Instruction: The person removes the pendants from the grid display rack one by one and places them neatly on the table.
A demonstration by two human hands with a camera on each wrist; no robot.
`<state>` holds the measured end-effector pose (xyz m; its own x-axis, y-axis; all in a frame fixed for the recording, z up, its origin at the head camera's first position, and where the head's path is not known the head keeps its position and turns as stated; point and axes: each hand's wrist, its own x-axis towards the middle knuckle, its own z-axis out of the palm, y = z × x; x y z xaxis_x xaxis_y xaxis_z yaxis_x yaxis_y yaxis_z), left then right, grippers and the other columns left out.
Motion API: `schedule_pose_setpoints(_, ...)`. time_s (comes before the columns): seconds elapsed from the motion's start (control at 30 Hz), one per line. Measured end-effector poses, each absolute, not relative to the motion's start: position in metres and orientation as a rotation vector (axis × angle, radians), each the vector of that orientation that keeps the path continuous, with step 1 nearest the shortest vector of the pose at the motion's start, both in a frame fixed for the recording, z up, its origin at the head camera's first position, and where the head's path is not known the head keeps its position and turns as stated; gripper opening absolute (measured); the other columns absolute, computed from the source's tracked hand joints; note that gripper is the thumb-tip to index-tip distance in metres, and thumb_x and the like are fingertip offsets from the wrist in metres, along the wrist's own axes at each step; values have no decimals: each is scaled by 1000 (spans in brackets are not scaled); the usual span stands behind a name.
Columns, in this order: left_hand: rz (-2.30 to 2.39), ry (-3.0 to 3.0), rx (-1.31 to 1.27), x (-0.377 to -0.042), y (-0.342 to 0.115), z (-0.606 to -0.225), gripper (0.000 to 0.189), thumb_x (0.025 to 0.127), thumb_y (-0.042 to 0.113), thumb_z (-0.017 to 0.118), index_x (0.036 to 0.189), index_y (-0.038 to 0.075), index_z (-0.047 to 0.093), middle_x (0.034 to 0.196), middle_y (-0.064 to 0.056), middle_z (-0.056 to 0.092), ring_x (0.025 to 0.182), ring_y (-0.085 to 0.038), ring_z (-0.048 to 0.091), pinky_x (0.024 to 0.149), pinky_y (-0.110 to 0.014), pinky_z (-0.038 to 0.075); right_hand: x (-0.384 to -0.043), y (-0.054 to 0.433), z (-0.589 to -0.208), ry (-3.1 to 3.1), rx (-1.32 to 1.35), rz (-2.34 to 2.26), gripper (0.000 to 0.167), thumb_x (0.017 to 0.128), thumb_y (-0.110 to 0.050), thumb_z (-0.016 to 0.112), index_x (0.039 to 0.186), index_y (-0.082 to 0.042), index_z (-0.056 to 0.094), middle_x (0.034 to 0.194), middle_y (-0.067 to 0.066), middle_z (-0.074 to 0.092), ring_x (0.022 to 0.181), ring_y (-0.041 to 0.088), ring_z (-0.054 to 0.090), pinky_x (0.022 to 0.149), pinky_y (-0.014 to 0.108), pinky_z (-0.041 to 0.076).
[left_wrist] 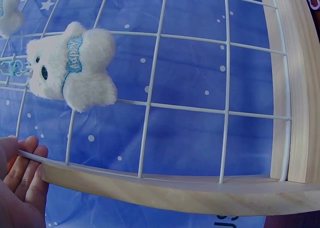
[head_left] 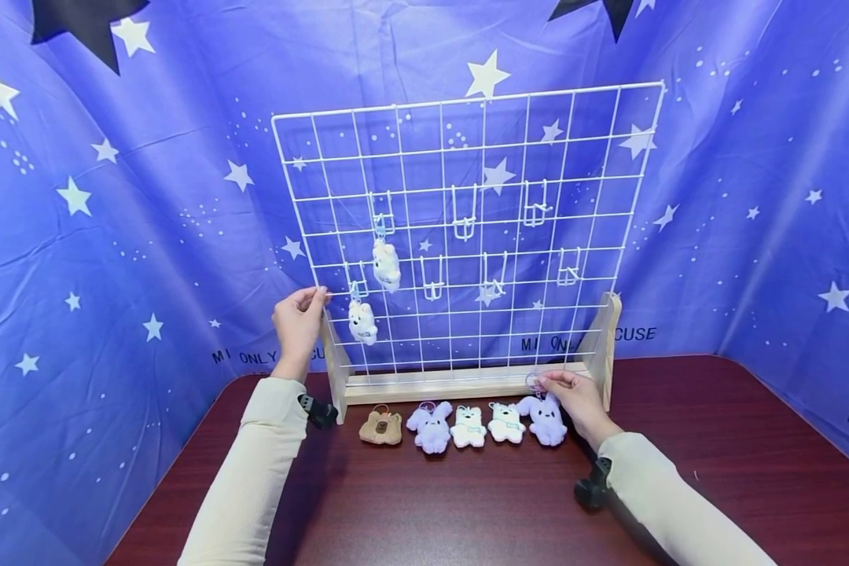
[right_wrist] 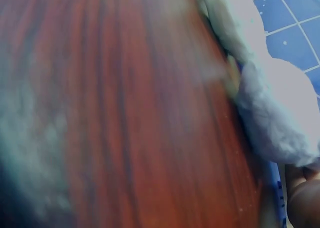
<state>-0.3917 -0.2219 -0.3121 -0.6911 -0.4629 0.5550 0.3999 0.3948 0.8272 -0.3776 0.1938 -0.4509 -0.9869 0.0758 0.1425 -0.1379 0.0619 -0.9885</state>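
Observation:
My left hand (head_left: 299,326) grips the left edge of a white wire grid rack (head_left: 467,100), thumb and fingers around the wire just above the wooden upright. In the left wrist view that hand (left_wrist: 25,183) holds the edge below a hanging white bear keychain (left_wrist: 75,66). Low at the right, my right hand (head_left: 576,401) pinches the ring (head_left: 533,381) of a purple bunny keychain (head_left: 548,426) at the right end of a row of plush. The bunny's fur (right_wrist: 280,113) shows up close in the right wrist view, with part of the right hand (right_wrist: 305,198) below it.
Two white bear keychains (head_left: 386,266) hang from hooks at the grid's left; several other hooks (head_left: 464,226) carry nothing. Along the wooden base (head_left: 431,391) lie a brown plush (head_left: 380,428), another purple bunny (head_left: 432,431) and two white bears (head_left: 468,430) on the dark red table (head_left: 424,511).

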Motion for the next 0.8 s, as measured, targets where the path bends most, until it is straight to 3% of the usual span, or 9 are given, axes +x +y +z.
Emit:
schedule_pose_setpoints(0.13,-1394,-1870,54,-391,-222,-312,21,87,18,68,96,0,72,88,-18,72,64,10,58,58,-11,42,-380,192,-456,-2187,33,2021,12,88,-7,65,94,2,68,70,-15,67,71,-1,61,68,16,46)
schedule_pose_setpoints(0.33,-1385,-1871,56,-391,-222,-312,21,87,19,68,96,0,73,87,-17,72,64,11,58,57,-11,41,-380,190,-456,-2225,12,1940,30,86,-12,69,103,13,64,74,-13,68,71,-3,59,68,16,46)
schedule_pose_setpoints(0.57,-1385,-1870,55,-390,-222,-312,21,87,18,68,95,-1,72,88,-18,72,63,10,58,57,-11,41,-378,187,-450,-2250,-14,1849,31,86,-14,69,103,11,65,72,-18,65,71,-5,55,67,15,43)
schedule_pose_setpoints(0.8,-1367,-1874,61,-391,-222,-312,20,87,19,68,95,1,73,87,-17,72,63,10,57,56,-12,40,-371,181,-425,-2189,99,1721,32,86,-20,70,103,8,67,83,-7,71,75,-4,56,68,15,44)
